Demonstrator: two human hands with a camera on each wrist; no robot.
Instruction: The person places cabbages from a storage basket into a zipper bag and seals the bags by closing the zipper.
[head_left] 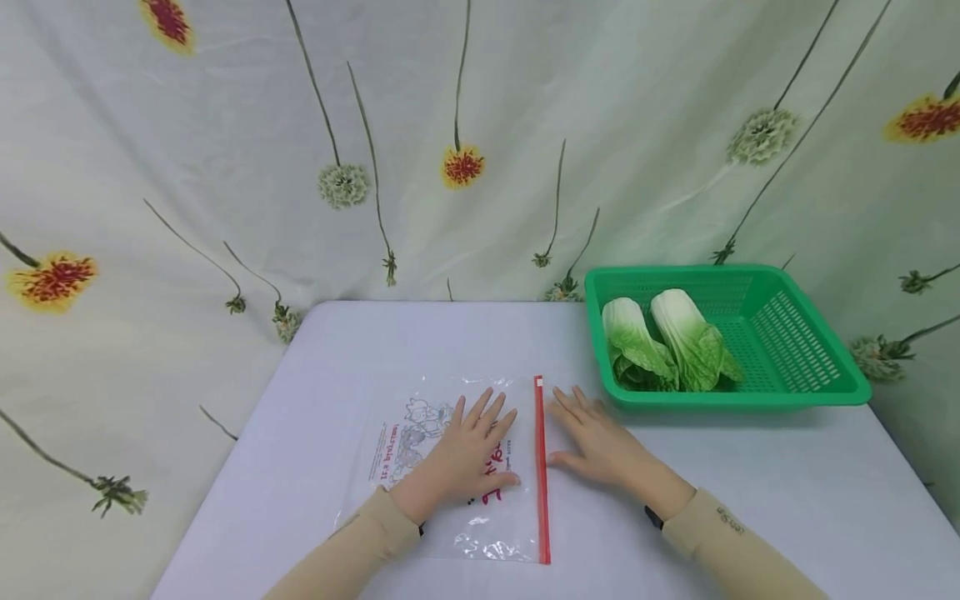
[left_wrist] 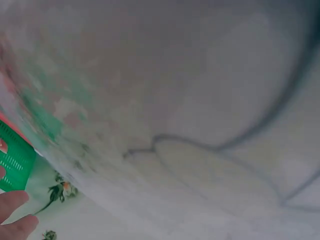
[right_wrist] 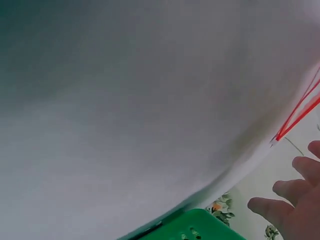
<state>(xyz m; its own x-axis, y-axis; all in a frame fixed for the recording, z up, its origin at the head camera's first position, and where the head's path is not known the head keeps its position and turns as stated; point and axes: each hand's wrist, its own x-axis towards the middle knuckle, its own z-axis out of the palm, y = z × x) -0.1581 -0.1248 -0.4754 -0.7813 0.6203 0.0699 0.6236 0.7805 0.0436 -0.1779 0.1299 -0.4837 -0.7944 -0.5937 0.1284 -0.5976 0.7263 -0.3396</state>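
Lying flat on a white-covered desk (head_left: pixel 600 542) in the head view, a clear, glossy rectangular plastic bag (head_left: pixel 412 437) shows a red zip strip (head_left: pixel 542 471) along its right edge, dark line drawings and red lettering that looks reversed. Its transparent left edge is faint, and the left hand (head_left: pixel 468 446) and forearm hide part of the print. That hand rests palm down on the bag, fingers straight and spread, grasping nothing. The right hand (head_left: pixel 600 442) is similarly extended and released just beside the strip; whether its thumb touches it, I cannot tell. Behind it, a green perforated plastic basket (head_left: pixel 795 333) holds two pale green-and-white cabbages (head_left: pixel 633 333) (head_left: pixel 686 337) before a flower-patterned curtain (head_left: pixel 525 75).

From the left wrist, a blurred pale expanse crossed by dark printed lines fills most of the frame. The basket is cut off at the left edge; below it, only loosely extended fingertips appear.

From the right wrist, pale surface dominates. The strip is cropped at the right, above separated, unclenched fingers; only a corner of the basket shows below.
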